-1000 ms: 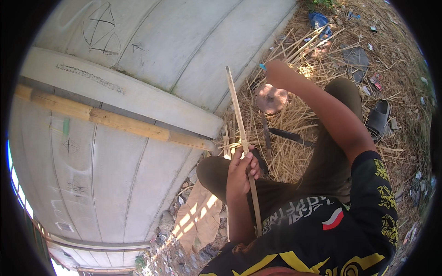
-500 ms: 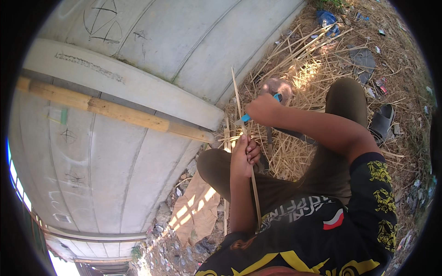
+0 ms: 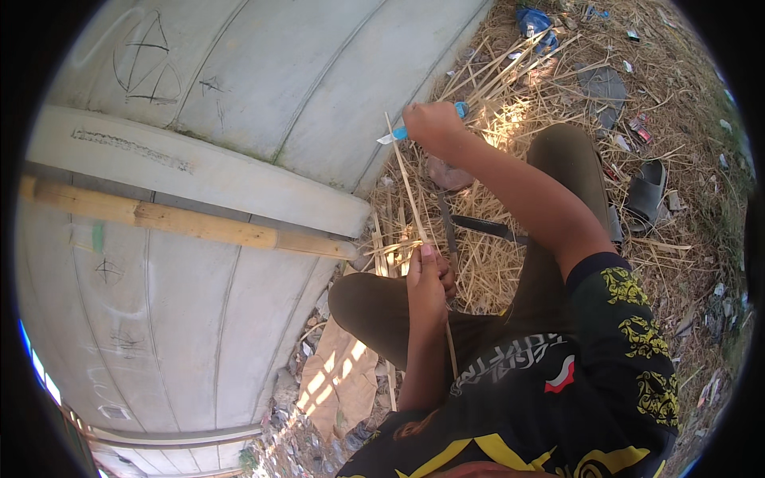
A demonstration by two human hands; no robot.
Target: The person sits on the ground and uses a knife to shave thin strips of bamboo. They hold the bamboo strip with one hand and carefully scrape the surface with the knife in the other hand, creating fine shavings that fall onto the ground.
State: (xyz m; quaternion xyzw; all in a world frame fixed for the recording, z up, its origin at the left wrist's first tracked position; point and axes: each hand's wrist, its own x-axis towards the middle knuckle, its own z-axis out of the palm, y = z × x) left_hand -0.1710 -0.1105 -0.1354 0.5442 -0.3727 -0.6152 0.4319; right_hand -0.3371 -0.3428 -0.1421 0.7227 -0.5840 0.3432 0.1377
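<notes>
A thin, pale bamboo strip (image 3: 408, 185) runs upright and slightly slanted in front of me. My left hand (image 3: 430, 272) is closed around its lower part, with the thumb pressed along it; the tail end passes down over my lap. Close to the strip's top, my right hand (image 3: 434, 126) grips a blue-handled utility knife (image 3: 399, 134). Its blade points left and meets or crosses the strip near the tip; whether it touches cannot be told. The two hands are well apart.
A dark long-bladed knife (image 3: 486, 227) lies on straw-like shavings (image 3: 498, 267) between my legs, near a rounded stone (image 3: 448, 174). At left stand a concrete wall (image 3: 239, 72) and a bamboo pole (image 3: 191, 213). Brown cardboard (image 3: 339, 378), a grey sandal (image 3: 645, 197) and a blue bag (image 3: 535, 28) lie around.
My right hand and the knife have moved up and away along the strip, from just above my left hand to near its tip. The left hand keeps hold of the strip.
</notes>
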